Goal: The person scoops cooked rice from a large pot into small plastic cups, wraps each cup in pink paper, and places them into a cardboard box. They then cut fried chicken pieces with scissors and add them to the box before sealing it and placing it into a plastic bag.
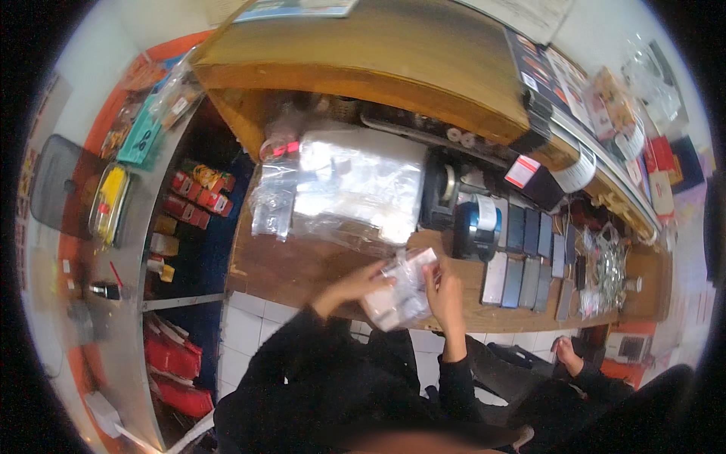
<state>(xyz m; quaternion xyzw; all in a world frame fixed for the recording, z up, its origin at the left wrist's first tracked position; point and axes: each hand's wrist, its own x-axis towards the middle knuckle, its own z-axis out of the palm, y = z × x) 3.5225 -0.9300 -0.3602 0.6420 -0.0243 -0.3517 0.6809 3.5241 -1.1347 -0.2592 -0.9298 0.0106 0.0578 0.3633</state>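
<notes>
In front of me, at the near edge of the wooden counter (268, 276), I hold a transparent plastic bag (401, 299) with pale pinkish contents that I cannot make out. My left hand (357, 284) is closed on the bag's left side. At its upper right, my right hand (445, 293) pinches the plastic between thumb and fingers. Just beyond the bag lies a stack of shiny transparent plastic sheets or bags (359, 178). Smaller plastic bags (272, 200) overlap the left side of that stack.
Right of the plastic stand a black tape dispenser (439, 185), a dark blue-black device (475, 231) and rows of phones (518, 281). A wooden shelf (363, 83) overhangs the back. A metal-edged unit with red packets (189, 208) is at left. Another person's hand (567, 356) shows at lower right.
</notes>
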